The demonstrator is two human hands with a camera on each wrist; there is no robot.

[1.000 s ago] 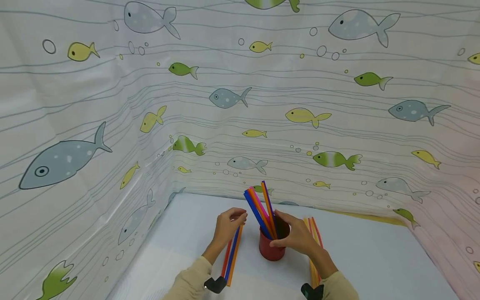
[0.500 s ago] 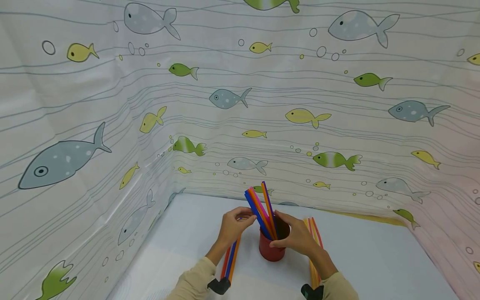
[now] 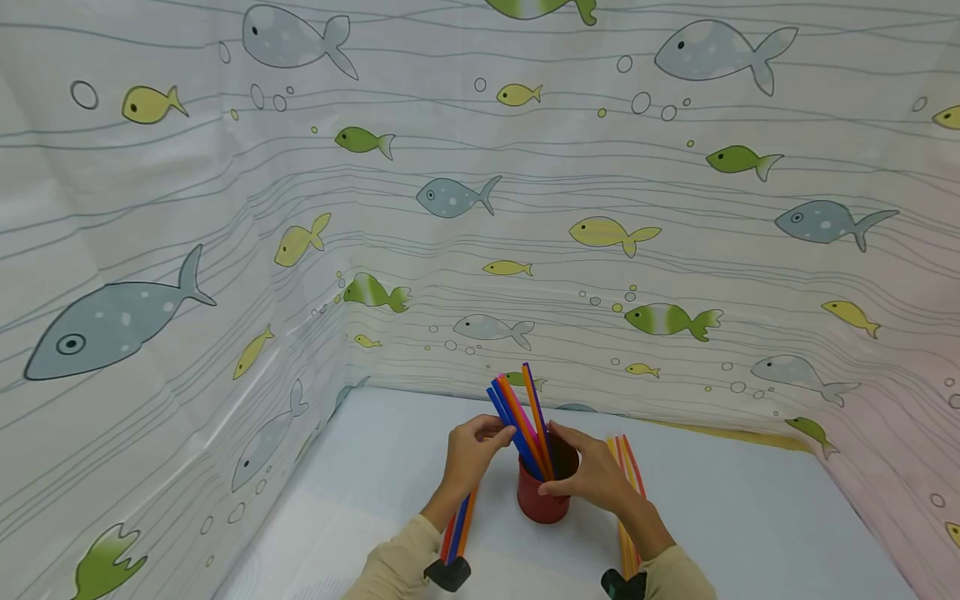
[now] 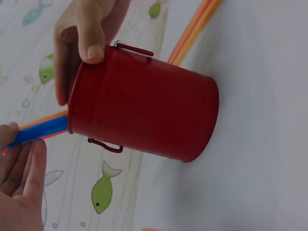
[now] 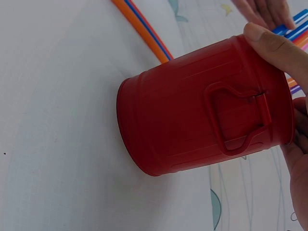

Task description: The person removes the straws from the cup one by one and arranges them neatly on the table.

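Note:
A small red metal bucket (image 3: 543, 505) with side handles stands on the white table, holding several blue, orange, pink and purple straws (image 3: 535, 408) that lean left. My right hand (image 3: 596, 473) grips its rim, thumb on the near side and fingers over the far side. My left hand (image 3: 469, 454) is at the bucket's left and pinches a blue straw (image 4: 45, 129) between thumb and fingers above the rim. In the right wrist view, the bucket's handle (image 5: 221, 120) hangs against its wall. The straws' lower ends are hidden inside the bucket.
Red, blue and orange straws (image 3: 460, 529) lie on the table under my left forearm. Yellow, orange and red straws (image 3: 630, 458) lie to the right, partly behind my right wrist. A fish-printed curtain (image 3: 570, 167) surrounds the table at the back and sides.
My left hand has moved right, from above the left straws to the bucket's straws. The blue straws have spread slightly apart at their tops. My right hand stays on the rim.

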